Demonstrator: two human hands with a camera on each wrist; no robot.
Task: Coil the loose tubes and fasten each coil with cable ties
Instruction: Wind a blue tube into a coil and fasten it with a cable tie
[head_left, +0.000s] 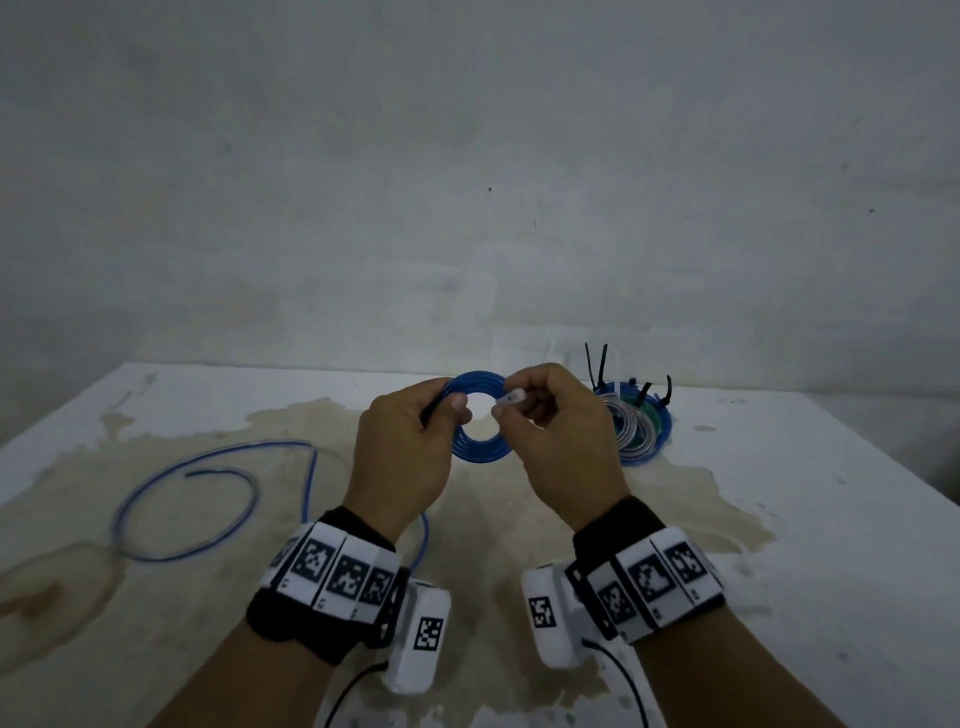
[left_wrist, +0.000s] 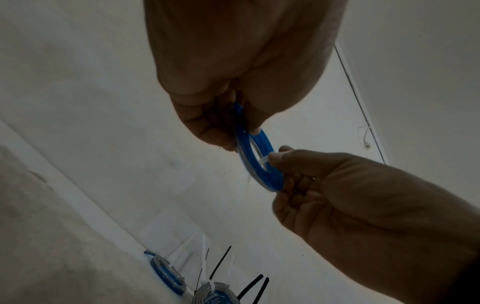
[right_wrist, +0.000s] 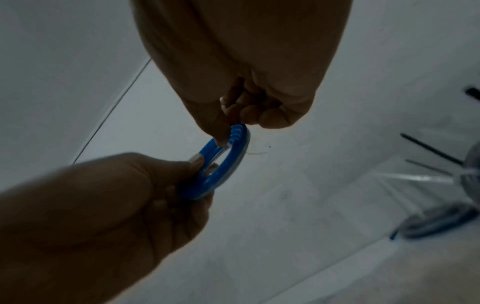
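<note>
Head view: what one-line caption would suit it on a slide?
Both hands, left and right, hold a blue coil above the table; tied coils lie behind.

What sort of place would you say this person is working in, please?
Probably a plain workroom or makeshift workbench, not a home setting: a stained white table against a bare scuffed wall, a pile of finished coils bristling with black cable ties, and loose blue tube waiting.

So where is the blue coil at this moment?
In the head view the blue coil is held above the table, centre, pinched between the left hand and right hand, with the tied coils on its right.
</note>
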